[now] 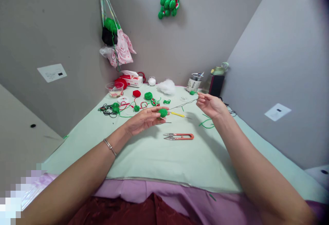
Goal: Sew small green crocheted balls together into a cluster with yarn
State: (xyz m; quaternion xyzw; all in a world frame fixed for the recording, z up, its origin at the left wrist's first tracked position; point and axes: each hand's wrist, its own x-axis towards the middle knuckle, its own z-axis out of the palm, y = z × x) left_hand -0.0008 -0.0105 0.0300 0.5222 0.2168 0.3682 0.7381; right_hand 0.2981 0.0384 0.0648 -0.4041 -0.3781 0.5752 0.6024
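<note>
A small green crocheted piece (162, 113) is held between the thumb and fingers of my left hand (144, 119). From it a dark thread (183, 104) runs up and right to my right hand (209, 105), whose fingertips are pinched together on it. Just beyond those fingertips shows a small green bit (192, 93); whether it touches them is unclear. A yellow-handled hook (178, 114) lies on the table right of the green piece. Nearer to me are orange thread snips (181, 136), lying flat with the blades pointing left.
Across the back of the pale green table (164, 163) stand a plastic tub (115, 90), a tissue box (133, 81), white stuffing (167, 86), a pen tin (193, 83) and a bottle. Yarn balls and tangled cords lie at left. Green yarn scraps (207, 122) lie near my right wrist.
</note>
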